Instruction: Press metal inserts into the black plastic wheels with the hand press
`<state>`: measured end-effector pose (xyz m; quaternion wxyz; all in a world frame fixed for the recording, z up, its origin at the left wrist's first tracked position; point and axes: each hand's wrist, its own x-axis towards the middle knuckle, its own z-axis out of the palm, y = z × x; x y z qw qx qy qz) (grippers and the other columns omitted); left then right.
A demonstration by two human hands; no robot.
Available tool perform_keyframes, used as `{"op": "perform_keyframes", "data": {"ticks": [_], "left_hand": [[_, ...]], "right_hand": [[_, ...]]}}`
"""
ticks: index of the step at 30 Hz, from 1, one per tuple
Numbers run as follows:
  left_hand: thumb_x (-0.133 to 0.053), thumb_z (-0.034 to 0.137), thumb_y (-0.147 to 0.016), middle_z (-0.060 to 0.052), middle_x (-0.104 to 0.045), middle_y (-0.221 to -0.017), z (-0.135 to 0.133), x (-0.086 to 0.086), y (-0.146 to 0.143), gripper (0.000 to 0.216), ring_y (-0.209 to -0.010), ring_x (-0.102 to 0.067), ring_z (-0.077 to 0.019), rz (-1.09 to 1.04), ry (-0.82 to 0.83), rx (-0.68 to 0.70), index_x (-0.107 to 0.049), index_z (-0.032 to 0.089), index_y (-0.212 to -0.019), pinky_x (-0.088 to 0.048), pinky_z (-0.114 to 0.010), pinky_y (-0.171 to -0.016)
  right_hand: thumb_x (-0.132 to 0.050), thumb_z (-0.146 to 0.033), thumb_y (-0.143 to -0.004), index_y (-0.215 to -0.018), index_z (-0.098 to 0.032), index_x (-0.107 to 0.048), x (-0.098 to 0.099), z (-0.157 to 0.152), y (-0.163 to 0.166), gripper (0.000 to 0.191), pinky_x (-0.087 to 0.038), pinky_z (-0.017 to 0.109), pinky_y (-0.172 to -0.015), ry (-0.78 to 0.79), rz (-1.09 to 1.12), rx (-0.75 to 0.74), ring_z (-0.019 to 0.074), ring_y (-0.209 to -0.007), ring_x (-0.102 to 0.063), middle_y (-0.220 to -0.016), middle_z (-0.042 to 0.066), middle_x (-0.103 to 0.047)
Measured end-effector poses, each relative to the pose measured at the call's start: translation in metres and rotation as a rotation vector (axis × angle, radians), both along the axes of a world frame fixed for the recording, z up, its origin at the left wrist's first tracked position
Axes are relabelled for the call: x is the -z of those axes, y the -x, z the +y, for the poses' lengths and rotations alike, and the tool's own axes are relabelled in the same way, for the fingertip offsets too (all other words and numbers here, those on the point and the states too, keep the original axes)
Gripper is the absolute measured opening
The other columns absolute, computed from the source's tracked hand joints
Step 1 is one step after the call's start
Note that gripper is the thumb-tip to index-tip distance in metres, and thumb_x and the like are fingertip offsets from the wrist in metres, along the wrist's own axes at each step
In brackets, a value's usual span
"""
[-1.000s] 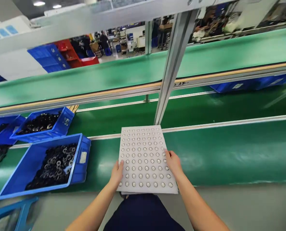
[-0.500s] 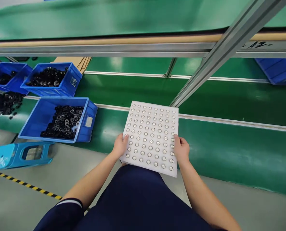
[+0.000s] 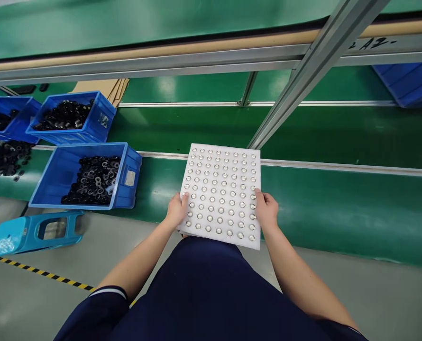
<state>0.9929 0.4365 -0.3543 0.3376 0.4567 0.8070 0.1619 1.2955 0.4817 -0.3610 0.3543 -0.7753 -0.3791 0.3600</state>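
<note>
A white foam tray (image 3: 222,192) lies in front of my body, held at both sides. Rows of small round metallic pieces sit in its holes. My left hand (image 3: 176,209) grips the left edge, thumb on top and the other fingers hidden beneath. On the opposite edge, my right hand (image 3: 267,210) is closed the same way, its thumb by the outermost column of pieces. The tray is held above the near edge of the green work surface (image 3: 325,213), tilted slightly; whether it touches that surface I cannot tell.
A blue bin (image 3: 131,177) with black and grey rings stands left. Behind it are another blue bin (image 3: 102,121) of black parts and cardboard sheets (image 3: 118,90). Loose black rings (image 3: 12,158) lie far left. A blue stool (image 3: 22,232) stands below. A metal post (image 3: 303,71) slants upward at right.
The view has shifted slightly, so the shelf edge and post sit higher in the picture. Both hands keep their hold on the foam tray, which appears a little higher in view.
</note>
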Motion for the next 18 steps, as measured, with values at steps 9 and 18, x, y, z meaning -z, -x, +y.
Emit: {"op": "perform_keyframes", "data": {"ticks": [9, 18], "left_hand": [[-0.031, 0.057, -0.097, -0.018, -0.070, -0.104, 0.000, -0.005, -0.001, 0.050, -0.102, -0.064, -0.0329, -0.020, 0.020, -0.005, -0.060, 0.016, -0.101, -0.048, -0.040, -0.084], [-0.032, 0.056, -0.098, -0.018, -0.070, -0.099, 0.000, -0.006, -0.002, 0.049, -0.101, -0.065, -0.0327, 0.005, 0.007, -0.015, -0.060, 0.015, -0.098, -0.049, -0.040, -0.085]], "right_hand": [[-0.056, -0.074, -0.074, -0.071, -0.016, -0.059, -0.002, 0.000, 0.000, 0.059, -0.039, 0.029, -0.065, -0.011, 0.011, -0.006, 0.0160, -0.068, -0.050, -0.072, 0.005, -0.062], [-0.057, -0.076, -0.072, -0.069, -0.017, -0.059, -0.011, 0.000, 0.003, 0.059, -0.039, 0.029, -0.064, -0.006, 0.006, -0.018, 0.0168, -0.068, -0.050, -0.071, 0.006, -0.062]]}}
